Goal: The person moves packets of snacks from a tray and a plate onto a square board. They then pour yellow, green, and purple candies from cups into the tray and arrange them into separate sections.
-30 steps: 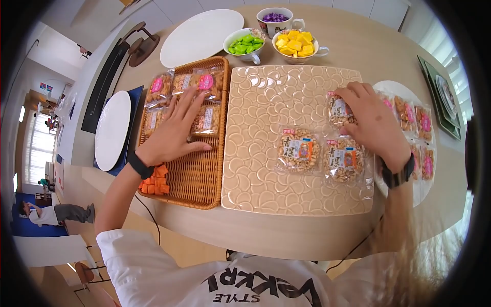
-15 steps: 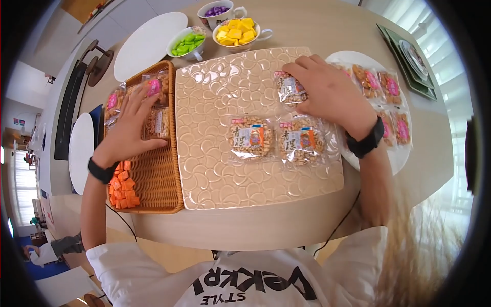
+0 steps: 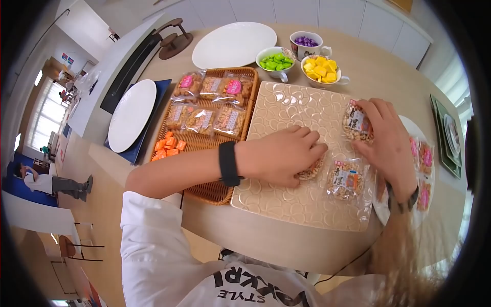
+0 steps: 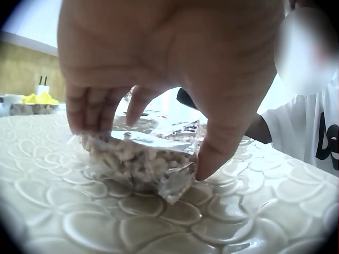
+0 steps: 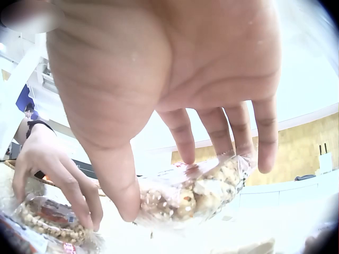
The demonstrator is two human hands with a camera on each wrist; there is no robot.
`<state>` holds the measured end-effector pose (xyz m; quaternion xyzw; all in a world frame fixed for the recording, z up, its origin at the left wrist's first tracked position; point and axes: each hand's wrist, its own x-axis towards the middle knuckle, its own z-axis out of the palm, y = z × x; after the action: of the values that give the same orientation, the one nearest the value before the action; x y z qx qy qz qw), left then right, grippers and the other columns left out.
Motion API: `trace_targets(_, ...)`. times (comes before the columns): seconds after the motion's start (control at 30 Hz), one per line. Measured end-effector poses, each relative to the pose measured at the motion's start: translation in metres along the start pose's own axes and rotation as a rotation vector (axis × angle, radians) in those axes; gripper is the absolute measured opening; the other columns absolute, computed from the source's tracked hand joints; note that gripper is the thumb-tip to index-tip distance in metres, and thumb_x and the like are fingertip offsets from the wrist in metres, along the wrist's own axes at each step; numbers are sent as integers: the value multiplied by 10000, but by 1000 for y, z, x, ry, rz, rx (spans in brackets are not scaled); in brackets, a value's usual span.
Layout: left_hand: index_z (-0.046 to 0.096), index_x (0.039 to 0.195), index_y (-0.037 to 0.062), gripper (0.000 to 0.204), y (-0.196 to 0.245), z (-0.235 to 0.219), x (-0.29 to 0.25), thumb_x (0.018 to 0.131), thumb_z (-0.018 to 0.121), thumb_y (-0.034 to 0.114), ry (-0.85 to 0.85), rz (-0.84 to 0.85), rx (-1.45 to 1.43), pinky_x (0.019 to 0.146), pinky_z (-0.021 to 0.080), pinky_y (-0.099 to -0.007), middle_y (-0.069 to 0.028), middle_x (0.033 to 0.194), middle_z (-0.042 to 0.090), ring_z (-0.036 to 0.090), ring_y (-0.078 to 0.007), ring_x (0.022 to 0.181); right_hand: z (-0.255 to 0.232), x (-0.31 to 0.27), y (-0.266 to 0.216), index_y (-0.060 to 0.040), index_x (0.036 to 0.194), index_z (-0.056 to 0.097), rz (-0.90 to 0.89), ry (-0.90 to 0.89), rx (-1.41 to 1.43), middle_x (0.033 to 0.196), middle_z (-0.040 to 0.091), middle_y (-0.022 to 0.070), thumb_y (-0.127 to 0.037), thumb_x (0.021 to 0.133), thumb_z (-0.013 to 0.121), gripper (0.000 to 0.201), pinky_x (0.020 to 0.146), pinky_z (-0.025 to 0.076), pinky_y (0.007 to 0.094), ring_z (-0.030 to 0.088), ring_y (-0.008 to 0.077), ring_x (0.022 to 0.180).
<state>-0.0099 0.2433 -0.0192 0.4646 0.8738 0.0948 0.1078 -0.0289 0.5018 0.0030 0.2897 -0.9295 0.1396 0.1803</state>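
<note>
In the head view my left hand reaches across onto the beige tile-patterned board. It grips a clear-wrapped puffed-grain cake between thumb and fingers, and the wrapper's near corner hangs down over the board in the left wrist view. My right hand holds a second wrapped grain cake by its edges at the board's far right, thumb on one side, fingers on the other. A third wrapped grain cake lies between the hands, nearer the front. My left palm covers most of the first cake's label.
Left of the board is a wicker basket with several wrapped snacks and orange cubes. Cups of green, yellow and purple pieces stand behind. A white plate of packets is at right; another plate lies behind.
My left hand has moved right, from over the basket to the grain cake on the board, and now grips it. The right hand stays at its cake. The head view has shifted.
</note>
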Motion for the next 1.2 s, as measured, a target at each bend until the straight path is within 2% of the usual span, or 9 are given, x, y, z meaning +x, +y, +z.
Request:
trace_targets(0.07,509,1355,14,719,-3,-21,-13,737,809,229,43,-61,-81,1045,463,-471,-199,1241,565,561,-382,1192,-3,1,-2,-70,1323,576,33,-2,32,1278,582,142,-45,624,826,743,1002,501,418,579,353,1189)
trace_targets(0.2,523,1368,34,701,-37,-67,-77,716,755,148,385,-110,153,1034,475,-449,-174,1241,567,572,-362,1192,-8,2,-11,-55,1277,589,7,63,82,1219,590,156,-67,664,815,653,957,501,443,578,361,1150)
trace_targets(0.27,509,1385,22,716,-59,-86,-113,721,754,125,342,-426,48,1074,456,-423,-171,1307,561,562,-337,1246,-9,2,-14,-62,1280,595,11,75,116,1216,595,156,-78,664,821,657,961,501,439,578,363,1148)
trace_targets(0.33,507,1377,16,694,-93,-86,-147,728,740,98,440,-484,117,1106,440,-401,-176,1369,545,547,-322,1295,-7,3,-16,-64,1283,597,10,24,155,1216,597,156,-90,667,827,658,968,499,439,577,363,1151)
trace_targets(0.5,499,1402,17,722,-169,-61,-191,718,722,71,413,-621,26,1137,414,-390,-178,1393,537,531,-338,1321,-1,3,-26,-63,1283,600,-20,-53,162,1219,601,154,-126,674,847,660,984,492,443,573,365,1160)
trace_targets(0.7,408,1507,29,820,-201,-39,-195,728,663,11,295,-612,7,1215,325,-399,-208,1521,426,401,-361,1446,0,2,-30,-56,1288,600,-6,-87,137,1237,601,153,-131,664,865,682,996,487,448,569,366,1172)
trace_targets(0.83,296,1587,52,906,-211,-32,-198,735,586,-55,253,-625,1,1259,257,-402,-218,1629,279,274,-367,1531,1,0,-29,-61,1291,600,-14,-90,136,1250,599,154,-130,675,862,673,1001,486,444,568,362,1182)
trace_targets(0.97,291,1592,55,894,-224,-34,-207,750,571,-57,257,-663,98,1256,264,-411,-216,1645,262,261,-375,1537,4,1,-30,-65,1301,593,-24,-105,172,1252,596,149,-130,691,853,667,999,486,439,566,355,1187)
trace_targets(1.2,303,1590,45,927,-199,-46,-206,725,635,40,269,-670,146,1261,248,-449,-226,1661,244,235,-418,1538,0,0,-31,-67,1302,590,-32,-103,181,1236,595,150,-129,706,841,650,990,487,437,563,352,1181)
